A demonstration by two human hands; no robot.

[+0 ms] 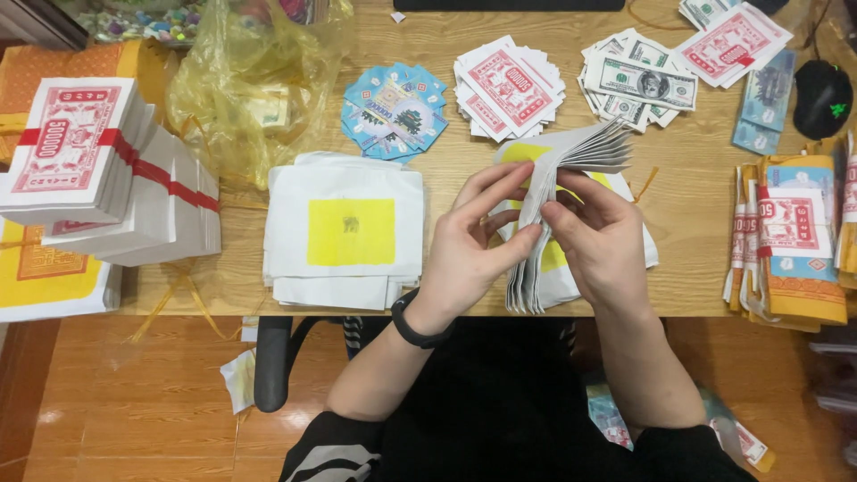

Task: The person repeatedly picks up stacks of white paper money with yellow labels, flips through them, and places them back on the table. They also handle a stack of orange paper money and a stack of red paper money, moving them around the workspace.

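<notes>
A sheaf (558, 192) of white paper sheets is held upright over the near edge of the desk (687, 205), between both hands. The left hand (469, 245) is closed on it from the left, thumb and fingers pinching the sheets near their middle; the right hand (603, 241) is closed on it from the right, its fingers curled round the front sheets. The top edges are fanned out toward the right, while the lower ends hang bunched below the hands.

Judged from this, the sheets are being fanned or counted off. This is best done with the lower part kept firmly pinched and the top left loose, so that single sheets can be slid apart by the thumbs (thin paper tends to cling in pairs). A flat stack (344, 230) with a yellow square lies just left of the hands, and another partly under them.
</notes>
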